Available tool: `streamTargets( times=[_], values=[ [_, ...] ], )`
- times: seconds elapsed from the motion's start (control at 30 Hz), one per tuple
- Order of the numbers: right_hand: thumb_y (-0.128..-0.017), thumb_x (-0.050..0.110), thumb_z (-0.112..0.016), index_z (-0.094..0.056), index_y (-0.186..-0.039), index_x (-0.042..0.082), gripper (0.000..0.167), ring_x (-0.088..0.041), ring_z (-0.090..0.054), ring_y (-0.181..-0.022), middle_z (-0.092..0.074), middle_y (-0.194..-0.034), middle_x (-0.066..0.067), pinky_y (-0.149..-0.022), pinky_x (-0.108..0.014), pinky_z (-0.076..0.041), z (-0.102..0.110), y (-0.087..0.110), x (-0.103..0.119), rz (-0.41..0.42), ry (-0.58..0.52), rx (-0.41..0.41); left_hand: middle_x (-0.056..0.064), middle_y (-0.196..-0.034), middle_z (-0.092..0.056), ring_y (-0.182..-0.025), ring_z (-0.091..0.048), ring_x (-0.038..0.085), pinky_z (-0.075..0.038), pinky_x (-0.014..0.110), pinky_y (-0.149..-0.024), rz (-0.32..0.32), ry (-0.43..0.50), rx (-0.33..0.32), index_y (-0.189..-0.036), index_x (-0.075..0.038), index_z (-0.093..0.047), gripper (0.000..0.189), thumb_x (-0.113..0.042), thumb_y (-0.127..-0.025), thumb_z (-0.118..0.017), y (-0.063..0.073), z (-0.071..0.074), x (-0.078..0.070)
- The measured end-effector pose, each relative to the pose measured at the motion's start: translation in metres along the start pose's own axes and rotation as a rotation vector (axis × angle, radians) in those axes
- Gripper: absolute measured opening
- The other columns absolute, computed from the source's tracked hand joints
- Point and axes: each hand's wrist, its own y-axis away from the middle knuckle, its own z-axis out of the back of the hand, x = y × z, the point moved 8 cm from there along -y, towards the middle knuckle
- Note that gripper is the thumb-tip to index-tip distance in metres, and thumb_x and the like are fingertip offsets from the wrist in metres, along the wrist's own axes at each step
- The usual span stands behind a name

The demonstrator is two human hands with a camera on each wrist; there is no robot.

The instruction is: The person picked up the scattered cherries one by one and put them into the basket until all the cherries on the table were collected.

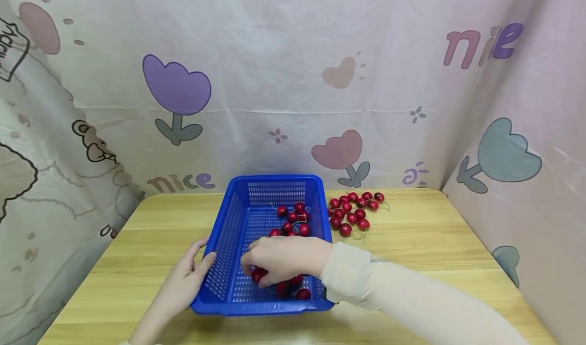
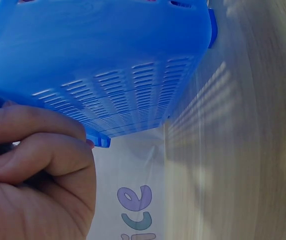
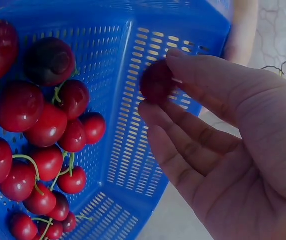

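A blue plastic basket (image 1: 215,243) with slotted walls stands on the table, with red stemmed cherries (image 1: 287,228) lying along its right side. On the left rim, my left hand (image 1: 185,280) grips the basket with its thumb on top; the left wrist view shows the curled fingers (image 2: 58,155) beside the outer wall. My right hand (image 1: 286,257) is inside the basket, over the near half. Between its thumb and fingertips it pinches one dark red cherry (image 3: 157,82). The forearm and hand hide part of the cherries below.
To the right of the basket, a loose group of cherries (image 1: 351,212) lies on the light wooden table (image 1: 426,248). A printed cloth (image 1: 274,90) hangs behind the table and down both sides.
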Motion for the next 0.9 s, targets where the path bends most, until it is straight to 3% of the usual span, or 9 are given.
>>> streamTargets(
  times=[0.2,0.47,0.73,0.9],
  values=[
    [-0.098,0.028,-0.082,-0.076,-0.127,0.021,0.031,-0.004,-0.069,-0.109,-0.076,-0.129,0.004,-0.093,-0.017,-0.061,0.003,0.004,-0.003,-0.005,-0.035,-0.006,0.015,-0.104,-0.074,-0.084,-0.076,0.022,-0.066,0.035,-0.067,-0.002,0.054,0.015,-0.166,-0.012,-0.03,0.065,-0.049,-0.115,-0.046,0.0,-0.001,0.0],
    [-0.101,0.028,-0.078,-0.075,-0.123,0.019,0.024,-0.004,-0.064,-0.101,-0.075,-0.119,0.004,-0.09,-0.011,-0.055,0.019,0.021,-0.018,-0.009,-0.076,-0.073,0.015,-0.097,-0.073,-0.078,-0.076,0.024,-0.066,0.036,-0.062,-0.017,0.111,0.019,-0.166,-0.011,-0.031,0.062,-0.043,-0.116,-0.048,0.002,-0.003,-0.002],
    [-0.101,0.024,-0.078,-0.074,-0.123,0.017,0.023,-0.007,-0.068,-0.107,-0.074,-0.12,0.002,-0.097,-0.018,-0.058,0.038,0.049,-0.045,-0.088,-0.203,-0.155,0.015,-0.094,-0.075,-0.076,-0.077,0.025,-0.066,0.037,-0.06,-0.027,0.136,0.024,-0.165,-0.009,-0.03,0.061,-0.039,-0.116,-0.048,0.001,-0.004,-0.001],
    [-0.101,0.022,-0.078,-0.074,-0.122,0.016,0.022,-0.01,-0.068,-0.105,-0.074,-0.119,0.002,-0.094,-0.023,-0.06,0.047,0.066,-0.061,-0.143,-0.237,-0.203,0.015,-0.093,-0.075,-0.075,-0.077,0.025,-0.066,0.037,-0.06,-0.03,0.137,0.02,-0.166,-0.01,-0.031,0.059,-0.038,-0.116,-0.049,0.001,-0.004,0.0]
  ],
)
